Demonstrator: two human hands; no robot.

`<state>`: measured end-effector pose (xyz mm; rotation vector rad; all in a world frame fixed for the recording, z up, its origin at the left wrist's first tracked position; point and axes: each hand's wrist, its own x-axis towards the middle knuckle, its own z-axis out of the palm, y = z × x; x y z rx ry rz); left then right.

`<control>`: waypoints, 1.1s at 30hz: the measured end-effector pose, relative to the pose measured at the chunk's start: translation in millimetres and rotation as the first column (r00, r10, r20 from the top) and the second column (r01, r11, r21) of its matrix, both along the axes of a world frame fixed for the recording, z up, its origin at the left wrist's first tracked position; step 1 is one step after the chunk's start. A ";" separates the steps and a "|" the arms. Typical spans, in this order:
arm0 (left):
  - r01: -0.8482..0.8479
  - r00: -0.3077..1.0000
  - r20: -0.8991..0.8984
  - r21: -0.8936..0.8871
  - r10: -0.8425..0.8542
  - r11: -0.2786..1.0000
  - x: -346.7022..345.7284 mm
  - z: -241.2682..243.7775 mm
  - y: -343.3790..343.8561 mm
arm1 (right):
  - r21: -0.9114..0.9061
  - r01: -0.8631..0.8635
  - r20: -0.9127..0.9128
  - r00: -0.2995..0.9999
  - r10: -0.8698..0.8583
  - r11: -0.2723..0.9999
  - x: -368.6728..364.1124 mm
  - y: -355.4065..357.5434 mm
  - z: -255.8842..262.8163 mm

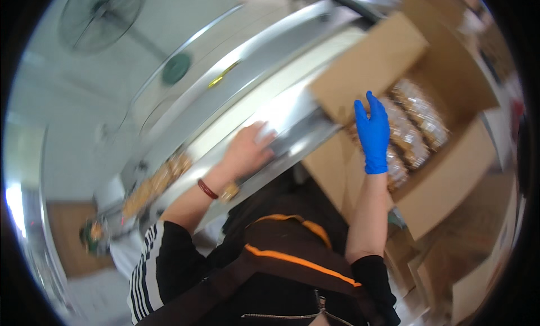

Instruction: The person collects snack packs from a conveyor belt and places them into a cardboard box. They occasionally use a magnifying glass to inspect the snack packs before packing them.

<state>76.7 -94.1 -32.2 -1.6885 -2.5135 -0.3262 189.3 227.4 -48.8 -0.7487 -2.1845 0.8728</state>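
Over a metal conveyor edge [291,142], my bare left hand [249,147] is blurred, its fingers apart and nothing visible in them. A dark red bracelet [207,189] circles that wrist. My right hand [373,132], in a blue glove, hovers at the opening of a cardboard box [447,174], with finger and thumb spread. Inside the box lie rows of clear-wrapped packs of brown food [419,113], probably baked goods. A raised box flap [369,69] stands beyond the glove. Part of the nearest packs is hidden by my right hand.
A pale conveyor belt [270,96] runs diagonally past metal rails. More wrapped packs [158,182] sit on the line at the left. A person [95,237] is at the far left. Cardboard pieces [443,271] stand at lower right; a pedestal fan [101,14] is at upper left.
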 end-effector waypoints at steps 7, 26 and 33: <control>-0.813 0.492 0.149 -0.276 0.858 0.513 26.8 27.4 -231.9 | -0.149 -0.846 0.501 0.381 0.777 0.512 -80.0 -214.3 19.9; -0.657 0.748 -0.012 -0.157 0.664 0.737 -21.7 -40.3 -210.6 | -0.708 -0.429 0.025 0.778 0.627 0.561 -165.5 -238.3 -14.7; -0.583 0.809 -0.132 -0.053 0.573 0.811 19.9 -8.1 -291.9 | -0.858 -0.472 -0.134 0.585 0.800 0.202 -160.9 -376.7 -66.3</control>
